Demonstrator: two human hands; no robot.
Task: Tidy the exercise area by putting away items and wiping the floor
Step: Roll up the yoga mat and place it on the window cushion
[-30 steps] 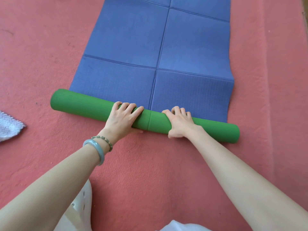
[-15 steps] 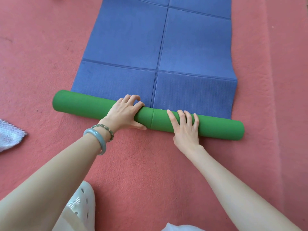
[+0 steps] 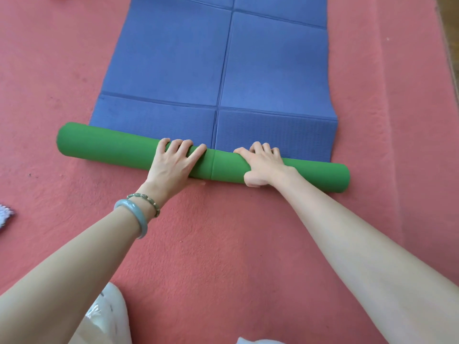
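Observation:
A yoga mat lies on the red carpet, blue face [image 3: 273, 70] up and stretching away from me. Its near end is rolled into a green tube [image 3: 106, 147] lying crosswise. My left hand [image 3: 173, 165] grips the tube just left of its middle, fingers curled over the top. My right hand [image 3: 263, 165] grips it just right of the middle, fingers hooked over the far side and thumb on the near side. Both forearms reach in from the bottom.
Red carpet [image 3: 223, 244] covers the floor around the mat. A white knitted cloth [image 3: 5, 214] pokes in at the left edge. A white shoe [image 3: 109, 316] shows at the bottom. Bare wooden floor [image 3: 450, 26] borders the carpet at the top right.
My right hand lay flat with straight fingers on the tube half a second ago; now its fingers curl over it. The tube has rolled slightly farther along the blue mat.

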